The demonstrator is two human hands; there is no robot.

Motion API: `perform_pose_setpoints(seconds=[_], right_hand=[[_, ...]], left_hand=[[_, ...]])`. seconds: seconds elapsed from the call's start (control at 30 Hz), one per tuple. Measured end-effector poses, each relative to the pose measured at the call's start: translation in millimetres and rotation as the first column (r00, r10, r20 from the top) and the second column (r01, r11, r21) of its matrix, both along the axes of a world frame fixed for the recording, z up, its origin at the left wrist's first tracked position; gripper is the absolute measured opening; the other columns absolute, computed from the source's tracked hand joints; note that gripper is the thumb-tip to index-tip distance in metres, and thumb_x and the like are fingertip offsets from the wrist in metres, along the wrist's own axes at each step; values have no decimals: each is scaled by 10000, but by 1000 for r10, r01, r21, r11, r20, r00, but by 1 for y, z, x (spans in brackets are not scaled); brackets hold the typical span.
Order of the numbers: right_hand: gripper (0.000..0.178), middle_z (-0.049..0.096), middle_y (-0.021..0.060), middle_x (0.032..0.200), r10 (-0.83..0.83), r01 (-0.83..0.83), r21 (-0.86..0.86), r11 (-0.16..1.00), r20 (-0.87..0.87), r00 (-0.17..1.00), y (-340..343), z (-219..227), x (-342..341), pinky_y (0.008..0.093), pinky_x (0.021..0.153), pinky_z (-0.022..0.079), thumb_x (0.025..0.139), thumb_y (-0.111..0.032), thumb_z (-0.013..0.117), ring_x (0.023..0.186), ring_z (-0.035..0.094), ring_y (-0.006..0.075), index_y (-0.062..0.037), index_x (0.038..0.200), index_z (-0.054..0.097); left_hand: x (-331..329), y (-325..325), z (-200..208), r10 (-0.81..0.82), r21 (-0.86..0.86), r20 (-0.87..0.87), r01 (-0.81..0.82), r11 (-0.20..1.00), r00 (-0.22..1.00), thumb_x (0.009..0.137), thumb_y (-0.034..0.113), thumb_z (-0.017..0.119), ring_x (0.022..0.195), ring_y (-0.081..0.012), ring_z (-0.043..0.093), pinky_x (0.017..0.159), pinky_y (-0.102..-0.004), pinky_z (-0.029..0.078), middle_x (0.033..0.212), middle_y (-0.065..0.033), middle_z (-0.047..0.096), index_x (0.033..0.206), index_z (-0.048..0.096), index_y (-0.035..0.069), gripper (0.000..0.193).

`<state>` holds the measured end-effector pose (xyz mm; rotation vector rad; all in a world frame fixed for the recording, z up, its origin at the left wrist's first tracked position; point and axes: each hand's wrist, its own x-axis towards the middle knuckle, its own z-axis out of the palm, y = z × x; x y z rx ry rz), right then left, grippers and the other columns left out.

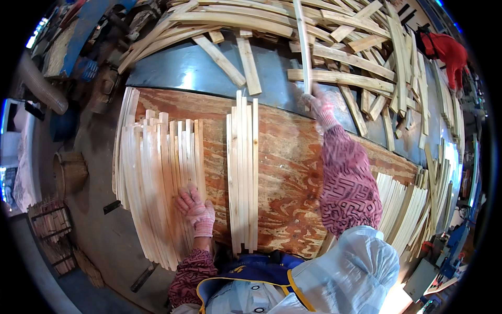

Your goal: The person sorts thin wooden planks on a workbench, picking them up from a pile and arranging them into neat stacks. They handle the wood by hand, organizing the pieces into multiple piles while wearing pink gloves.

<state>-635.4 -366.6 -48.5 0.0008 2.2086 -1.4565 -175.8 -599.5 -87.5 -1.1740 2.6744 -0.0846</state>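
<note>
My right hand (pixel 320 108), in a pink knitted glove, reaches to the far side and is closed round the near end of a long, thin wooden strip (pixel 302 44). The strip points away from me, above the loose wood. A little motion blur softens that hand. My left hand (pixel 195 210), gloved the same way, lies with its fingers out over the right edge of a wide row of wooden strips (pixel 157 172). Between my hands, a narrow bundle of several strips (pixel 242 172) lies lengthwise on the brown plywood board (pixel 285 178).
A tangled heap of wooden strips (pixel 350 68) covers much of the grey metal table (pixel 183 76) beyond the board. More strips (pixel 400 209) are lined up at the right. A person in red (pixel 447 49) stands at the far right. A bucket (pixel 70 172) sits on the floor at left.
</note>
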Motion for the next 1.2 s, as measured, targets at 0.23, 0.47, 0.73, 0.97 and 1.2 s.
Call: perform_pose_setpoints(seconds=[0.23,0.47,0.73,0.97,1.2], right_hand=[[547,662,181,1050,179,463,-697,547,638,749,36,67,195,458,939,538,683,-61,576,952,666,301,75,1212,548],[366,629,111,1142,586,-440,393,808,-458,668,122,61,166,346,831,532,908,-246,615,992,611,223,-70,1227,588],[960,400,160,1497,-233,498,847,188,-454,860,273,87,-116,448,1021,465,782,-656,669,1328,471,338,-200,1530,274],[672,656,224,1105,-293,475,805,355,-386,875,240,57,-126,460,831,562,818,-352,712,1025,665,377,-125,1359,384],[487,614,167,1105,-181,617,-697,365,597,782,167,76,114,489,856,566,773,-50,636,961,644,329,67,1225,499]], left_hand=[[-156,61,59,361,751,-639,651,106,679,927,276,574,1403,-294,339,1139,-393,288,1540,-183,312,1493,285,24,684],[-186,151,77,-98,611,-560,490,621,823,884,299,677,1312,-359,430,1101,-413,354,1440,-248,431,1380,433,-57,657],[-40,147,46,-471,240,-167,499,833,866,790,326,597,1344,-505,270,1132,-609,230,1492,-258,268,1434,361,59,736],[-38,140,38,-555,187,-133,570,800,821,833,368,558,1339,-514,269,1100,-645,243,1502,-264,244,1441,352,68,708],[-102,150,83,-378,378,-507,594,710,775,834,353,656,1304,-458,387,1096,-513,337,1425,-262,402,1397,451,55,669]])
